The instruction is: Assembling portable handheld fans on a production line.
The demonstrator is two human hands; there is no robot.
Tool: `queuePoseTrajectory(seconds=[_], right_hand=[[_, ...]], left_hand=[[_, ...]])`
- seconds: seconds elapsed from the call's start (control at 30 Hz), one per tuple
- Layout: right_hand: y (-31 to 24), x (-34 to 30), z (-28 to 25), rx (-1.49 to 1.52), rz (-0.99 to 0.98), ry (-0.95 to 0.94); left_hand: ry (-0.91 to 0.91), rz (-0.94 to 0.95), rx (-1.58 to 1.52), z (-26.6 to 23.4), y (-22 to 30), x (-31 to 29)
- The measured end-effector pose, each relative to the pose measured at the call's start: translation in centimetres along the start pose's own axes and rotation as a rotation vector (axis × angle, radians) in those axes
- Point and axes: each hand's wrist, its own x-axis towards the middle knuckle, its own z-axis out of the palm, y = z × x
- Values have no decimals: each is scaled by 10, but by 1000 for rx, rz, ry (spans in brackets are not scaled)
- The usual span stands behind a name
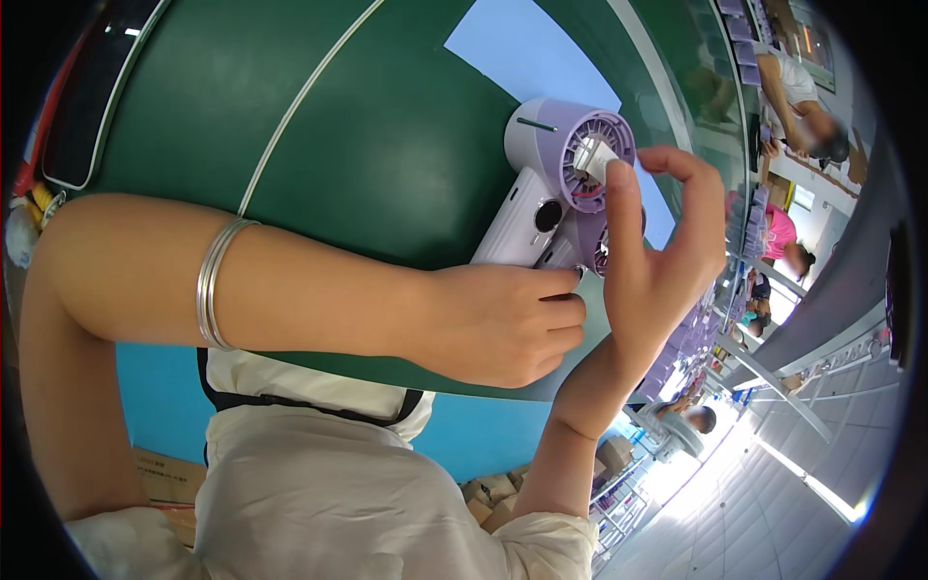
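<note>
My left hand (503,324), with silvery bangles on its wrist, is closed beside the handheld fans. Its fingers curl under, and what they hold is hidden; a small dark spot shows at the fingertips. Just beyond it lies a white handle (510,224) with a round black disc. Above the handle is a lilac and white fan head (536,145), its round grille facing right. A small white piece (596,162) sticks out of the grille. My right hand (667,227) is raised at the grille, thumb tip by the white piece, forefinger bent and apart from the thumb. A second fan (580,237) is partly hidden below.
The fans rest on a green tabletop (387,145) with a pale line (300,97) across it. A light blue sheet (532,48) lies behind them. At far left is a black panel with a pale edge (97,97). Other people work along the right; cardboard boxes (493,493) stand below.
</note>
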Motion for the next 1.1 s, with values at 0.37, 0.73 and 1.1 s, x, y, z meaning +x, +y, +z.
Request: queuePoseTrajectory(seconds=[0.37,0.73,1.1], right_hand=[[-14,11,4,-406,-28,-71],[-22,15,9,-307,97,-153],[-14,4,20,-338,2,-26]], left_hand=[[-7,19,-1,-5,-3,1],[-18,10,7,-11,-5,1],[10,38,17,-9,-7,1]])
